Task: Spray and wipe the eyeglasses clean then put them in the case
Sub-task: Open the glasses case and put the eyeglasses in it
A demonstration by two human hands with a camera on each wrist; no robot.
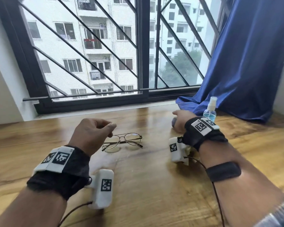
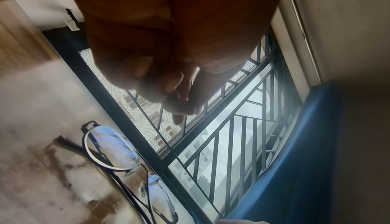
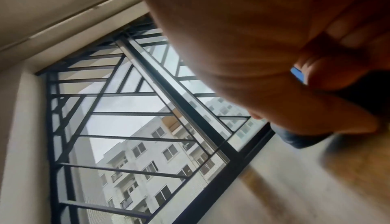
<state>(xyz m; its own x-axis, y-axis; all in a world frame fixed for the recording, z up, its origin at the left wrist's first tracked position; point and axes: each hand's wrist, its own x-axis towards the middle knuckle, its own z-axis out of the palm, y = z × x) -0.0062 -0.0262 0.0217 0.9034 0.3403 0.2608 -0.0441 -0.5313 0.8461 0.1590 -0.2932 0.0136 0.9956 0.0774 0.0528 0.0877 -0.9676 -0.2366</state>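
Wood, glossy and honey-coloured, makes the table (image 1: 154, 185) that carries everything. The eyeglasses (image 1: 122, 142) lie folded near the middle of the table, toward its far edge by the window (image 1: 105, 46); their long axis runs roughly left to right, slightly slanted, with the lenses facing the window and the folded arms on the near side. The left hand (image 1: 90, 133) hovers just left of and above them, fingers loosely curled with thumb and forefinger tips close together, holding nothing; it does not touch the frame. The right hand (image 1: 181, 121) rests on the table nearer the far right corner, fingers bent around something small and greyish (too hidden to name). Just beyond that wrist stands a spray bottle (image 1: 210, 110) with blue liquid, upright, beside the blue curtain (image 1: 244, 63).

The left wrist view shows the lenses (image 2: 112, 149) close up, reflecting the window bars, with the curled fingers (image 2: 179, 85) above them. The right wrist view shows only palm, window and a blurred dark object under the thumb, and no eyeglasses.
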